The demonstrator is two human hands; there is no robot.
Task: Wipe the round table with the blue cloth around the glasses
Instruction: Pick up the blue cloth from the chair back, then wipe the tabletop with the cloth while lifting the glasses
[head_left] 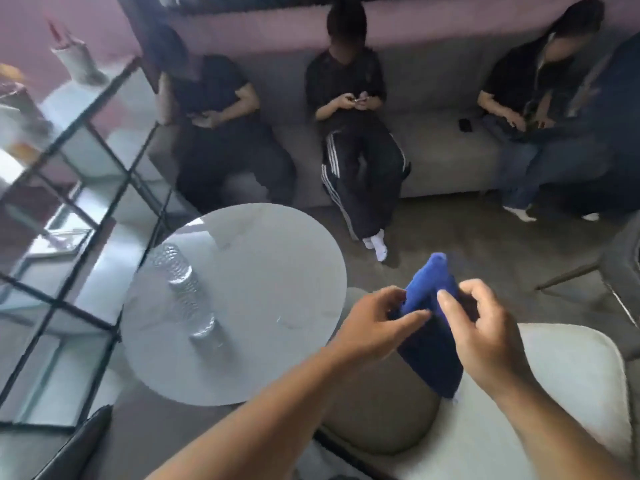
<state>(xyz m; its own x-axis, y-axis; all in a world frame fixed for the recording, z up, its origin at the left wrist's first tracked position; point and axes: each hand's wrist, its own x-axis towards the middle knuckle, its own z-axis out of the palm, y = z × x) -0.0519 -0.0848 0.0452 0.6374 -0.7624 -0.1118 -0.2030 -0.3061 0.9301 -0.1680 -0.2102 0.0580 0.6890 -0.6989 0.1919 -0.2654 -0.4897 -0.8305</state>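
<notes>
Two bare hands of yours meet on one folded, deep blue cloth (429,341), which hangs in the air just off the near right edge of the round, pale grey, glossy table (263,306), not touching its top. Your left hand (374,327) has thumb and fingers pinched on the cloth's left side, the forefinger stretched across its front. Your right hand (485,334) grips the cloth's right side with curled fingers, the forefinger pointing up along the fold. Both hands are partly closed round the fabric; the upper end of the cloth rises above your fingers and the lower end droops below your wrists.

On the table, toward its left side, stand clear ribbed glasses (187,289) in a row running from the far left toward the near middle; blur keeps you from counting them surely. They are well apart from the cloth.

To the right of the table, beneath your hands, sits a cream cushioned chair (554,393). Left of the table runs a black-framed glass shelf unit (86,188). Beyond the table, three seated people (353,133) in dark clothes occupy a long grey sofa (443,147), their hands in their laps.
</notes>
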